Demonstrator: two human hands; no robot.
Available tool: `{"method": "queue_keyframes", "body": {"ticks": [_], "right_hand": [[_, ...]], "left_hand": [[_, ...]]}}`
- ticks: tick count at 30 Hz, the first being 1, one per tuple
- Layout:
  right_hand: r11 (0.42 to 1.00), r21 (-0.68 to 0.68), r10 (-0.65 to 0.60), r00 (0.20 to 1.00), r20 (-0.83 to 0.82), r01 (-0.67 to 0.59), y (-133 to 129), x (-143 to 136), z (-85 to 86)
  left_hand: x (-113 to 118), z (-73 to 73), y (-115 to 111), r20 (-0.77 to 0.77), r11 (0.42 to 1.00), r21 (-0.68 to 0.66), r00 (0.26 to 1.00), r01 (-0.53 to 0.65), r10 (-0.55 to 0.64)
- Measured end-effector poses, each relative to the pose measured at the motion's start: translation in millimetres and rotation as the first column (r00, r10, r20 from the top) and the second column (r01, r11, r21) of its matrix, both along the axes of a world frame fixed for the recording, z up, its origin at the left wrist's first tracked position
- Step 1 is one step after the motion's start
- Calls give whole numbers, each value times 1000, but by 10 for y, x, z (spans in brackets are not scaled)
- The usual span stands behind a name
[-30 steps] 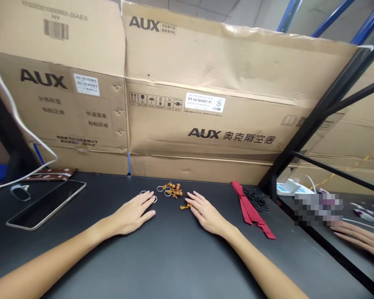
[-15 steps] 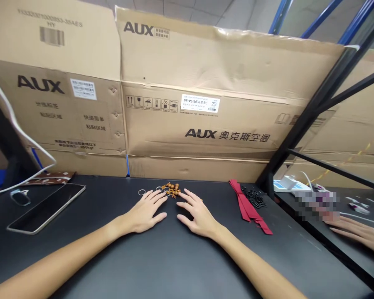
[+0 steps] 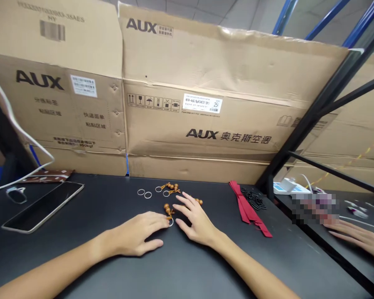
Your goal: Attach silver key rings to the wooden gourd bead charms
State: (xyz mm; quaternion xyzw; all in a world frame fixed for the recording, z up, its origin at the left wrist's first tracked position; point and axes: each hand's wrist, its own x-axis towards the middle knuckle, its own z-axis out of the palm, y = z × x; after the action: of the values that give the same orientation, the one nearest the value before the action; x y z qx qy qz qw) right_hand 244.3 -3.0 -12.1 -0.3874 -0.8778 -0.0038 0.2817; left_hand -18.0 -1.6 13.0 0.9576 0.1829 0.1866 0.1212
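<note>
My left hand [image 3: 145, 233] lies palm down on the black table [image 3: 174, 274], fingers stretched out and thumb apart. Its fingertips touch the metal ring and cord of a small brown gourd-shaped keychain [image 3: 167, 208]. To the right, my right hand [image 3: 197, 220] is spread with its fingers apart, partly covering another brown keychain [image 3: 200, 202], of which only a beaded end shows. Farther back are more gourd keychains [image 3: 173, 187] with orange cords and rings. Left of them lie two loose metal rings [image 3: 147, 194]. Neither hand is gripping anything.
A phone [image 3: 45, 206], a brown patterned pouch [image 3: 46, 177] and a white cable [image 3: 21, 128] are at left. Red ribbons [image 3: 249, 209] lie by black pieces [image 3: 254, 198] at right. Cardboard [image 3: 199, 120] walls the back. Beyond a black frame rests another person's hand [image 3: 358, 236].
My left hand has moved toward me, and one gourd keychain now lies nearer, by its fingertips. Another lies under my right hand. A second loose ring is uncovered at the left.
</note>
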Motion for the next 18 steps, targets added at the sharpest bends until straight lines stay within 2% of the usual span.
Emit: {"method": "queue_keyframes", "body": {"ticks": [5,11,18], "right_hand": [[997,-54,62,995,76,-58,-72,-66,38],[993,-72,102,993,59,-98,-105,-95,72],[988,-116,107,994,9,-105,-96,-74,53]], "left_hand": [[12,9,11,31,994,-96,998,49,-46],[18,-43,47,59,991,-118,997,66,-59],[10,-105,64,56,998,-52,998,-36,39]]}}
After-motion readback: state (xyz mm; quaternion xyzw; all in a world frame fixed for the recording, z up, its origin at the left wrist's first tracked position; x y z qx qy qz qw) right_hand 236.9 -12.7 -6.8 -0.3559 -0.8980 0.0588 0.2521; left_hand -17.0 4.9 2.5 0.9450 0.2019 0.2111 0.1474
